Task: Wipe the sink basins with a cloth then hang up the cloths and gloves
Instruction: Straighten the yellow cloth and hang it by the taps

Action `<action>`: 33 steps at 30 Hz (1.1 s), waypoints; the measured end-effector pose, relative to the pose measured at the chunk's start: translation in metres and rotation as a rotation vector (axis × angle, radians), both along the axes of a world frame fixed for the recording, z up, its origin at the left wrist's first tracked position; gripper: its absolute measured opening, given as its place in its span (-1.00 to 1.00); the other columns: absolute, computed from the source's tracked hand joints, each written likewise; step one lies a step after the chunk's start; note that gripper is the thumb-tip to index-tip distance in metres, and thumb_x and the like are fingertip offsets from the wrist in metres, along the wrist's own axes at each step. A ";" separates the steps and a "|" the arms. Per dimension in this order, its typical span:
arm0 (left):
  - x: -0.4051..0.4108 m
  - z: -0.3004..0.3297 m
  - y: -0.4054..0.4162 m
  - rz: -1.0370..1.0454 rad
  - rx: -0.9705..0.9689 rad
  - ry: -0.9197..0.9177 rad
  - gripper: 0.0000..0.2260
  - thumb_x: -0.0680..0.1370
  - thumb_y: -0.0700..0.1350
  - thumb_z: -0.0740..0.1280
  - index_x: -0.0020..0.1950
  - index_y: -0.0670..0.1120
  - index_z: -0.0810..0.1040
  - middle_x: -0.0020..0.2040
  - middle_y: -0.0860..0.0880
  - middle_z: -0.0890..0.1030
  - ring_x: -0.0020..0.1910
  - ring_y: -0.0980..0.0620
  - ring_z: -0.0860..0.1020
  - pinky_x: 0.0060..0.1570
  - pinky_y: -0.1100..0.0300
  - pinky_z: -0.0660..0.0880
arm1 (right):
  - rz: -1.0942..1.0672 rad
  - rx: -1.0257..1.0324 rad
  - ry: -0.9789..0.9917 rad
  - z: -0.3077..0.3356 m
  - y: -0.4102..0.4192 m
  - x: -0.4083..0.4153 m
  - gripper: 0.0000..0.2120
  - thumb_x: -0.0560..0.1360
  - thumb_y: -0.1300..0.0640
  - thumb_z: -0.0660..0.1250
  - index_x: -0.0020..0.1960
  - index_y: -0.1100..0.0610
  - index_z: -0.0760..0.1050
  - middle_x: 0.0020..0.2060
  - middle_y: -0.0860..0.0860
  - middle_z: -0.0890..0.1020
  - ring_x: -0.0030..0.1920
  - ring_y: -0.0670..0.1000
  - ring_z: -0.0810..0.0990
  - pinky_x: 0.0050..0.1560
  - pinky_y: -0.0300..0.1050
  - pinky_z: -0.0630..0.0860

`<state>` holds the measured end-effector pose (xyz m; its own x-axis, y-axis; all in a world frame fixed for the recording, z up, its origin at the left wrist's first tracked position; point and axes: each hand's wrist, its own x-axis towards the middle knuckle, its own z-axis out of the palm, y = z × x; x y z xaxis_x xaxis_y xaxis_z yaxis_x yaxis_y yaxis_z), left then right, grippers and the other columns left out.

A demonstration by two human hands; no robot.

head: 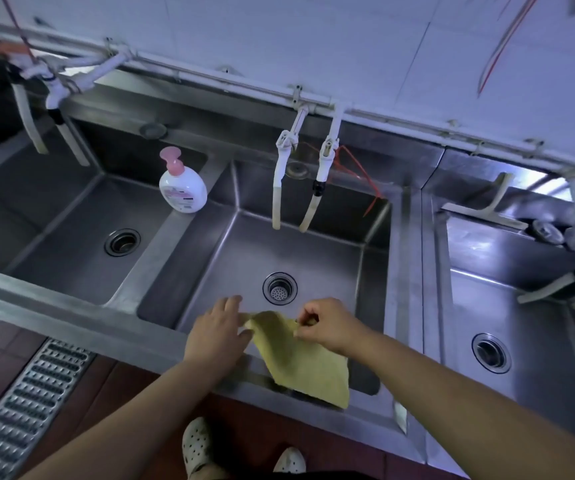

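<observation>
Holding a yellow square cloth [301,358] above the near edge of the middle stainless-steel sink basin [230,237], the left hand [217,332] grips its top left corner and the right hand [327,323] pinches its top right corner. The cloth hangs down over the basin's front rim. A white soap bottle with a pink pump [182,183] stands on the divider's far end.

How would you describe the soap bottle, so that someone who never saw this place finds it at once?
Start at the steel sink unit with several basins. On the divider between the left basin and the middle basin stands the soap bottle, upright. It is the only white bottle with a pink pump top.
</observation>
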<state>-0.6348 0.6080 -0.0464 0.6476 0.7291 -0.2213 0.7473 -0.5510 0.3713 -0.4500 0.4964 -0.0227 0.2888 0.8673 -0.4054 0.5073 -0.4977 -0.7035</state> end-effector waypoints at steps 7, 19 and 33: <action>0.036 0.022 -0.014 0.107 -0.350 -0.082 -0.63 0.52 0.09 0.29 0.27 -0.02 0.38 0.06 0.06 0.55 0.01 0.03 0.53 -0.10 0.18 0.40 | -0.222 0.199 -0.101 0.044 -0.012 0.026 -0.79 0.37 0.17 0.46 -0.30 -0.04 0.46 -0.40 -0.16 0.46 -0.39 -0.20 0.40 -0.27 -0.24 0.40; 0.080 0.089 -0.001 0.226 -0.881 -0.633 -0.90 0.56 -0.07 0.31 0.06 -0.01 0.48 0.01 -0.04 0.56 -0.01 -0.03 0.52 -0.07 0.15 0.48 | -0.686 0.413 -0.151 0.125 -0.022 0.030 -0.71 0.45 0.10 0.42 0.09 -0.13 0.43 -0.33 -0.12 0.57 -0.24 -0.19 0.52 -0.35 -0.46 0.37; 0.089 0.133 0.047 0.015 -0.862 -0.891 -0.73 0.47 -0.29 0.38 0.03 0.07 0.59 -0.05 -0.03 0.61 -0.09 0.16 0.58 -0.13 0.37 0.46 | -0.784 0.510 -0.121 0.146 -0.007 0.025 -0.75 0.52 0.19 0.32 -0.17 -0.15 0.59 -0.12 -0.15 0.63 -0.05 -0.17 0.56 -0.09 -0.34 0.46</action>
